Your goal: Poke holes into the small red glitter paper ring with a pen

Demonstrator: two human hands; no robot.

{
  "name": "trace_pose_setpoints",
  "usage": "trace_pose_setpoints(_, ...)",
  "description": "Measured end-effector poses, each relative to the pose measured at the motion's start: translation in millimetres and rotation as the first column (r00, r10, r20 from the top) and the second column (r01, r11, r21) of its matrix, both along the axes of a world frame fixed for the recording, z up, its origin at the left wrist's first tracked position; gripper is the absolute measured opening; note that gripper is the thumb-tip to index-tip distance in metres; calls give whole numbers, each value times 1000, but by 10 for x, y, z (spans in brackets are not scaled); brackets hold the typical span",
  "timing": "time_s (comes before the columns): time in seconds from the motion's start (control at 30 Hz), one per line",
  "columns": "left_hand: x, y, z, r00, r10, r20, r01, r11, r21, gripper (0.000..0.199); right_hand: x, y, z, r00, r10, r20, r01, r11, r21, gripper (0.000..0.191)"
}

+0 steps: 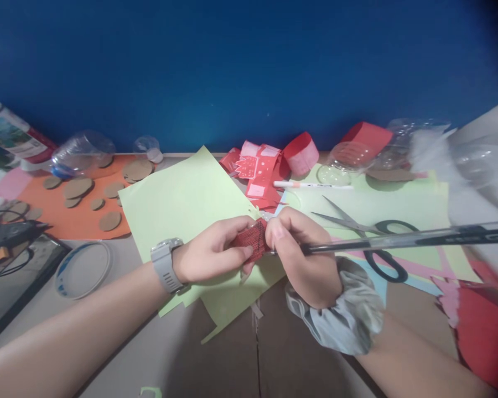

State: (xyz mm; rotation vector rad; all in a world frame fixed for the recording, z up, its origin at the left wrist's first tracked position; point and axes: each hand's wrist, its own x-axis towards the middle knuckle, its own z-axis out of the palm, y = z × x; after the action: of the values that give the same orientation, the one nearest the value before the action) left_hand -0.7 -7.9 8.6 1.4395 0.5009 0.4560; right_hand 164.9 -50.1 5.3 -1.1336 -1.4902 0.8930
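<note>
My left hand (216,249), with a grey watch at its wrist, is closed on a small red piece (255,239) covered in dark lines. In my right hand (301,249) is a pen (398,241) with a clear barrel and black parts, its shaft running off to the right. The pen's point is close to the red piece's right edge; my fingers partly hide that spot. Light green paper (182,193) lies under both hands. Just beyond them are red paper cutouts (259,166) with white markings.
Black-handled scissors (369,226) lie partly spread at right, near a white marker (313,186). Cardboard discs (78,188) rest on orange paper (66,221) at left. A tape-like ring (83,271) and a glue gun (8,243) are nearer. A blue wall (232,72) stands behind.
</note>
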Motion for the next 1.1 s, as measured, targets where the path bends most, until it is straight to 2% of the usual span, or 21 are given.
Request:
trace_pose_setpoints(0.2,-1,-9,-5,1000,-5,-11,6,1000,24,6,-38,18,27,998,-56,4,56,998,-18,32)
trace_pose_setpoints(0.37,-10,-3,-6,1000,-4,-15,5,999,41,6,-39,22,43,999,-45,20,46,996,-71,31)
trace_pose_setpoints(0.87,-11,0,-14,999,-9,-32,11,999,40,5,-27,10,17,999,2,34,0,998,-55,28)
trace_pose_setpoints(1.1,-12,4,-8,1000,-17,-11,18,1000,21,3,-37,17,38,999,-35,24,36,997,-62,30)
